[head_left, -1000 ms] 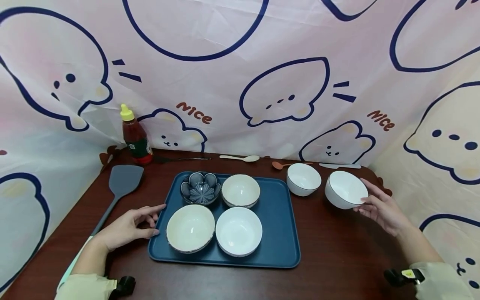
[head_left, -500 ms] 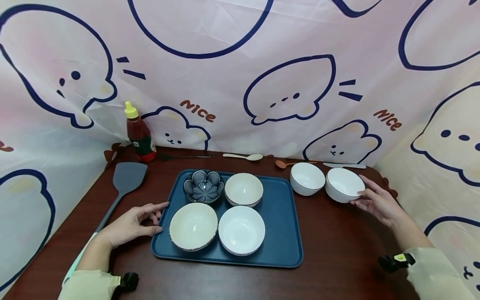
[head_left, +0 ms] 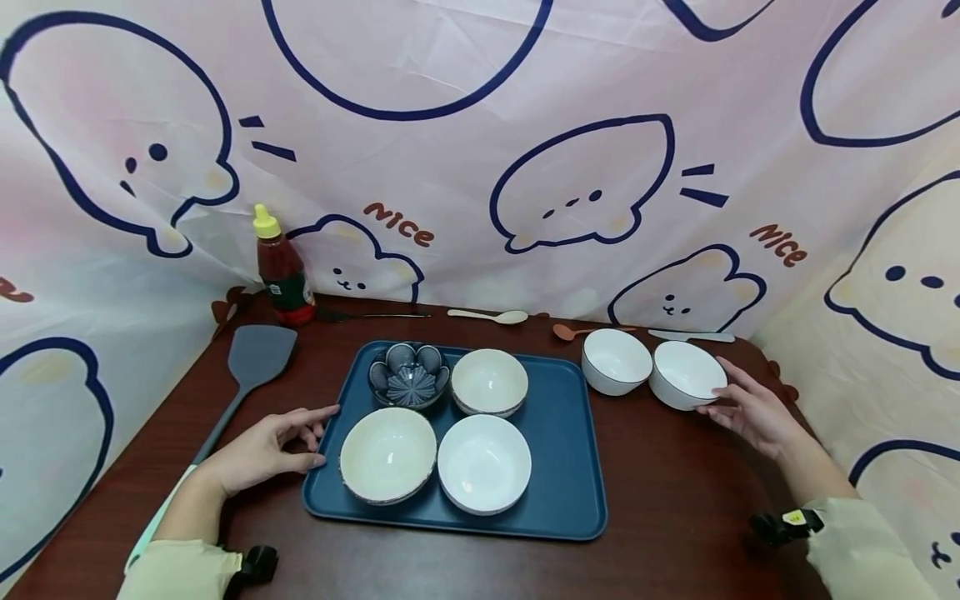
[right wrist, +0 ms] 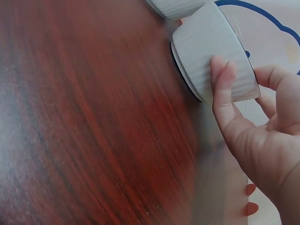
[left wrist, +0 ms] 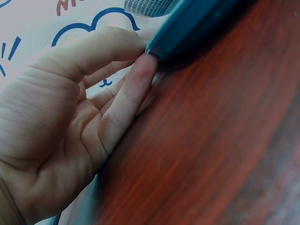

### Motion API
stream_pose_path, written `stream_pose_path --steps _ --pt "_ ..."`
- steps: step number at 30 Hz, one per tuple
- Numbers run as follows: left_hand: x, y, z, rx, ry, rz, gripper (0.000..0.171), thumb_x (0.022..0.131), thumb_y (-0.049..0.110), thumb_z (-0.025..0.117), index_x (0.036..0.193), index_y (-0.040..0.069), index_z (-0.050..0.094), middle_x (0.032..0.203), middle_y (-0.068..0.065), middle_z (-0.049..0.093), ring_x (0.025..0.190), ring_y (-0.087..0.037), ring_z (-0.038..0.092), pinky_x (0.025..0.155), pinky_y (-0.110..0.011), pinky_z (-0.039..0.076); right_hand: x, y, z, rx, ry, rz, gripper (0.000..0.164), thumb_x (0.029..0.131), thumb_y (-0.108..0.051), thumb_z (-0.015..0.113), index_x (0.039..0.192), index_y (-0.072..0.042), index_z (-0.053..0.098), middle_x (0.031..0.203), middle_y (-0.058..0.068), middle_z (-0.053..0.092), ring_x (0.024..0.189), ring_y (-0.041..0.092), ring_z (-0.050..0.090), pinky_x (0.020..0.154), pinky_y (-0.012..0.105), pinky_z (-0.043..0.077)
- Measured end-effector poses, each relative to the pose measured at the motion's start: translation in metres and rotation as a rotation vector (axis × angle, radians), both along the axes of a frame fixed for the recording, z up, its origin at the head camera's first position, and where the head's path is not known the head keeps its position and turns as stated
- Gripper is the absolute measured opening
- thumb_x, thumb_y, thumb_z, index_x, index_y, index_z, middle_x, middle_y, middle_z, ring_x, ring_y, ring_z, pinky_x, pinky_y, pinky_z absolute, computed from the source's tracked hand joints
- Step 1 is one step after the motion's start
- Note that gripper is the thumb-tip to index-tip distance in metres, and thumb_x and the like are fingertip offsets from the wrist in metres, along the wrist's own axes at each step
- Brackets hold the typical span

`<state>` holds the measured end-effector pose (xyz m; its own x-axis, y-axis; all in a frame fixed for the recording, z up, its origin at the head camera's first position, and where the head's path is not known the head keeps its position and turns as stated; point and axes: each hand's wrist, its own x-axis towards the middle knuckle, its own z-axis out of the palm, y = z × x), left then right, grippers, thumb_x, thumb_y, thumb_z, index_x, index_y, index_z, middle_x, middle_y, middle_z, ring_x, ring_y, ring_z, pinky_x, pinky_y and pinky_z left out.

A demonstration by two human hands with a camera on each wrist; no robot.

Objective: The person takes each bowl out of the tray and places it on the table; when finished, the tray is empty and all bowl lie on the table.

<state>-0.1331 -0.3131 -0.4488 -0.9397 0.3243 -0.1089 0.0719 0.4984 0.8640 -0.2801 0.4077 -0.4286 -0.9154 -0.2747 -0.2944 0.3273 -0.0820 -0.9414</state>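
Note:
In the head view, my right hand (head_left: 753,408) grips the side of a white bowl (head_left: 687,373) with a thin dark rim. That bowl is close beside a similar white bowl (head_left: 617,361) at the right of a blue tray (head_left: 562,467). The right wrist view shows fingertips against the ribbed outer wall of the gripped bowl (right wrist: 206,49). Touching the tray's left edge, my left hand (head_left: 258,454) has its forefinger and thumb spread apart along the rim. On the tray stand a dark petal-shaped bowl (head_left: 410,379), two cream bowls (head_left: 387,454) and a white bowl (head_left: 483,464).
A grey spatula (head_left: 261,354) lies left of the tray, partly behind the left forearm. Along the back lie a dark fork (head_left: 375,316), a pale spoon (head_left: 487,317), a reddish-brown spoon (head_left: 570,332) and a knife (head_left: 690,336). A sauce bottle (head_left: 283,275) stands back left.
The right hand has brought its bowl left and slightly back, closing the gap to the neighbouring white bowl. The left hand stays at the tray edge. The head view has shifted slightly.

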Motion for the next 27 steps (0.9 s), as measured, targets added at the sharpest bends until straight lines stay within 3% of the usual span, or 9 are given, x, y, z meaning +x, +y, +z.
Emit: stream_pose_path --steps 6,12,16,20,27 --pt "-0.001 0.000 -0.001 -0.005 0.004 -0.005 0.069 0.088 0.021 0.076 0.148 0.005 0.046 0.105 -0.012 0.058 0.093 -0.011 0.059 0.081 -0.021 0.048 0.003 0.000 0.002 0.010 0.007 0.005 0.075 0.107 -0.010 0.044 0.161 -0.031 -0.003 0.107 -0.003 0.063 0.089 0.019 0.074 0.079 0.026 0.058" --pt "-0.003 0.000 0.000 -0.008 0.016 -0.002 0.069 0.088 0.021 0.077 0.148 0.006 0.046 0.105 -0.011 0.058 0.093 -0.011 0.058 0.081 -0.021 0.048 0.009 0.006 0.010 0.069 0.040 -0.004 0.071 0.107 -0.024 0.047 0.161 -0.033 0.002 0.118 -0.014 0.049 0.093 0.013 0.072 0.082 0.025 0.057" --pt "-0.003 0.000 0.000 -0.007 0.023 -0.007 0.069 0.088 0.021 0.076 0.148 0.004 0.046 0.104 -0.010 0.058 0.092 -0.011 0.058 0.081 -0.021 0.048 0.016 0.015 0.018 0.043 0.078 0.013 0.063 0.107 -0.027 0.045 0.160 -0.037 0.012 0.115 -0.019 0.061 0.095 0.013 0.073 0.082 0.026 0.058" --pt "-0.003 0.000 -0.001 -0.006 0.026 -0.018 0.069 0.088 0.020 0.076 0.148 0.004 0.046 0.104 -0.011 0.058 0.092 -0.011 0.058 0.081 -0.021 0.048 0.021 0.020 0.023 -0.019 0.133 0.036 0.056 0.109 -0.020 0.040 0.158 -0.037 0.020 0.116 -0.016 0.069 0.095 0.015 0.074 0.081 0.027 0.058" --pt "-0.002 -0.002 -0.004 -0.006 0.032 -0.015 0.069 0.088 0.021 0.077 0.148 0.005 0.047 0.102 -0.011 0.058 0.092 -0.010 0.058 0.080 -0.021 0.048 0.027 0.013 0.035 -0.002 0.217 0.012 0.062 0.108 -0.015 0.040 0.161 -0.030 0.011 0.118 -0.016 0.069 0.093 0.014 0.074 0.078 0.024 0.058"
